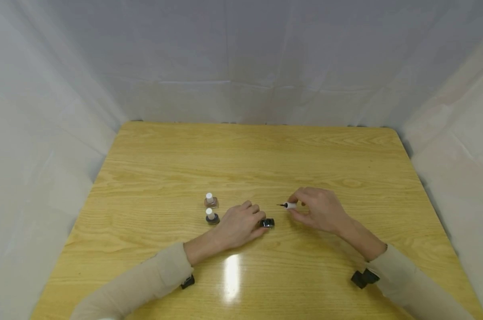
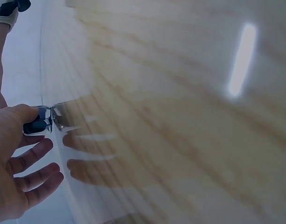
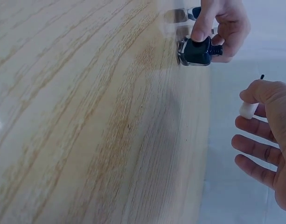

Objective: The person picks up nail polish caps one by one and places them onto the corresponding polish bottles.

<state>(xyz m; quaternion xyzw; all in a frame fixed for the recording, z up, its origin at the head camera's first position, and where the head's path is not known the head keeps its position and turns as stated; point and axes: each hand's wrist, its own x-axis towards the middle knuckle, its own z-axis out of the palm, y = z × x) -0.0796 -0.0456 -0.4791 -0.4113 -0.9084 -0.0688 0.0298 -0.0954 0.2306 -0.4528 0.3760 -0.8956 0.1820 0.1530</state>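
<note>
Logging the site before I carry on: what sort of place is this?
Probably a screened-off filming or testing booth, though I can't be sure: pale sheeting hangs behind and on both sides of a wood-grain table, and a dark device sits at each wrist.

The place looked like a plain screened-off booth set up for recording; whether it stood in a home, an office or a lab could not be told. A pale back sheet (image 1: pixel 265 53), creased and hanging in folds, filled the top of the head view, with a left sheet (image 1: pixel 33 115) and a right sheet (image 1: pixel 461 120) closing in the sides. Between them a wood-grain table (image 1: pixel 245 155) with rounded far corners spread to the bottom edge, where a bright reflection (image 1: pixel 231 278) shone at lower centre.
</note>
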